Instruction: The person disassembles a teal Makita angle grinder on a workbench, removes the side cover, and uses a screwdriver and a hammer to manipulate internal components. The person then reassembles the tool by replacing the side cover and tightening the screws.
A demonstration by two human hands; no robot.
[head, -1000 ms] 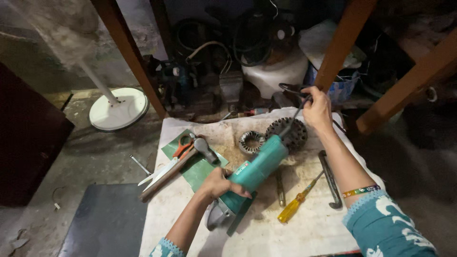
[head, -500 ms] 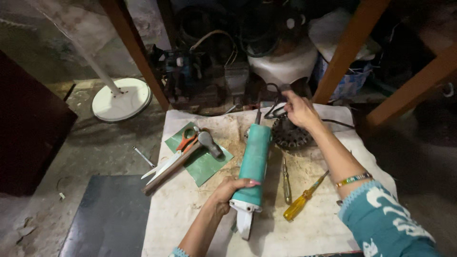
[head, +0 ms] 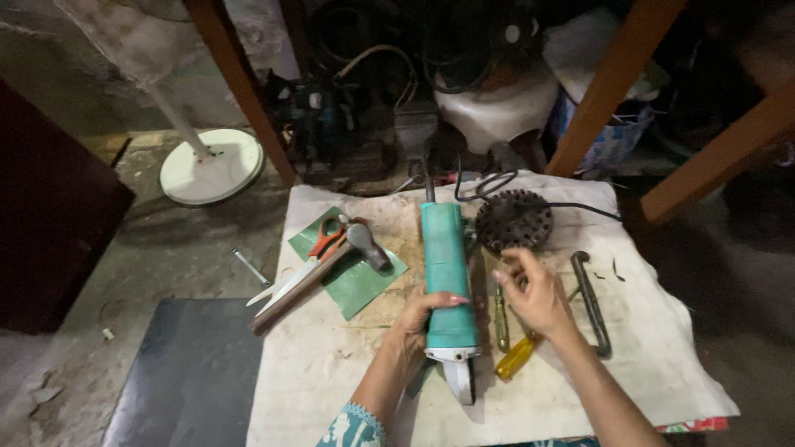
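The fingers of the left hand wrap over the teal body of the angle grinder, closed on it near the head end, pinning the tool flat so it does not roll on the cloth. The grinder lies lengthwise in the middle of the desk, its pale guard and disc toward the person and its black cord running off the far end.

The right hand hovers just to the right of the grinder, fingers loosely curled and holding nothing I can make out. Beneath it lie a slim screwdriver and a yellow-handled screwdriver, close enough to pick up without reaching. Beside them on the right rests a dark bent wrench, and beyond the hand sits a round perforated metal part.

To the left, red-handled scissors and a hammer rest on a green sheet, set apart from the working spot. A white round fan base stands on the floor past the desk.
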